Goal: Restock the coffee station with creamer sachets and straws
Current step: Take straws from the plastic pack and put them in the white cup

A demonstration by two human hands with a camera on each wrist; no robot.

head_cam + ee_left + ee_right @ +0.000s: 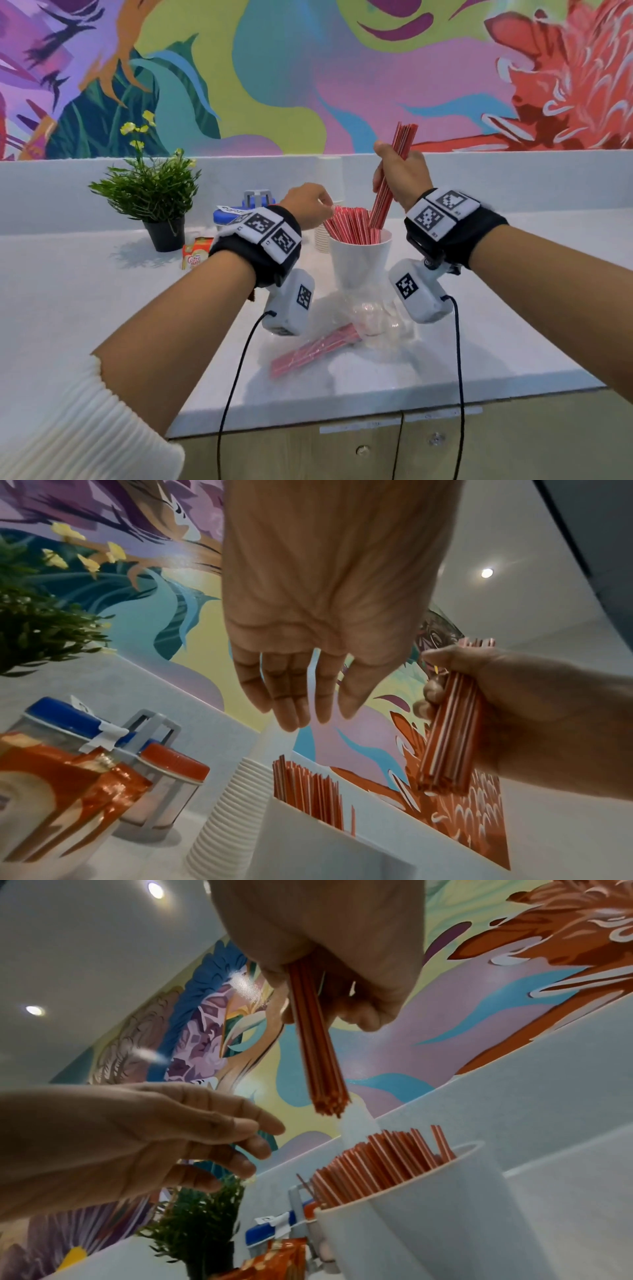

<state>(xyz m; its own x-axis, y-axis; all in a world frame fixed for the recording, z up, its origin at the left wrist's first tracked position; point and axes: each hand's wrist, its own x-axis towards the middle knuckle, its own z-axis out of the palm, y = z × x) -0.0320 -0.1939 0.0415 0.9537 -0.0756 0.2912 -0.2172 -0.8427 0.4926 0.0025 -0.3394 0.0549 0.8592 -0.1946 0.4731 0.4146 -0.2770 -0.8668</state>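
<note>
A white cup [356,263] [308,845] [428,1218] on the counter holds many red-and-white straws [349,226] [308,785] [383,1158]. My right hand [387,164] [431,693] [308,988] grips a bundle of straws [403,140] [448,742] [320,1064], tilted, its lower end just above the cup's right side. My left hand [325,205] [308,715] [246,1148] hovers with straight, relaxed fingers over the tops of the cup's left straws and holds nothing. Whether it touches them I cannot tell.
A clear plastic bag with more straws [315,349] lies in front of the cup. Behind and left stand stacked paper cups [222,813], lidded jars in a grey caddy [150,772], a creamer pack [195,257] and a potted plant [150,195]. The counter edge [376,411] is near me.
</note>
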